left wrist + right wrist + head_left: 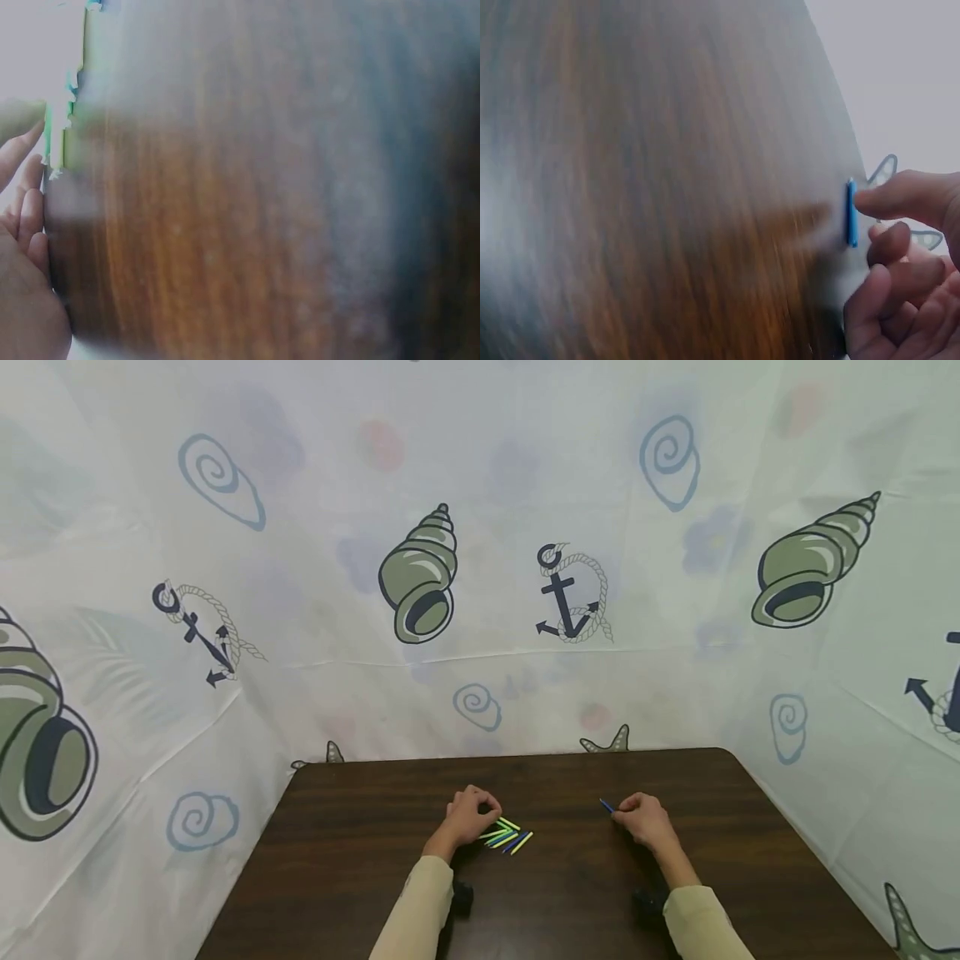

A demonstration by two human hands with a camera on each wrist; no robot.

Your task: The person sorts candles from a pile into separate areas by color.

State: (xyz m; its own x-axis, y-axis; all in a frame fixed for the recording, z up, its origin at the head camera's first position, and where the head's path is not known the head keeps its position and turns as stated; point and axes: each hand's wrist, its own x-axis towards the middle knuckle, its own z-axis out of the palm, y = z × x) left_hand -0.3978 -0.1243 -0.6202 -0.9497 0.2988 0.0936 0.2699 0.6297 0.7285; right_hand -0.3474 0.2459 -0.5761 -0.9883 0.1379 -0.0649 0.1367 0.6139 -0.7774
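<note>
My left hand [468,817] is over the left side of a small loose pile of thin sticks [513,840], coloured yellow-green, green and blue. Its thumb and index finger pinch the end of a green stick [47,135] at the pile's edge. Off to the right, my right hand [647,818] holds a short blue stick [607,806] between thumb and index finger, low over the table. In the right wrist view that blue stick [852,214] stands lengthwise at the thumb tip, the other fingers curled below.
The dark wood-grain table [555,902] has rounded far corners. Behind and beside it hangs a pale cloth [495,468] printed with shells, anchors and starfish. A dark strap or device [462,899] shows under the left wrist.
</note>
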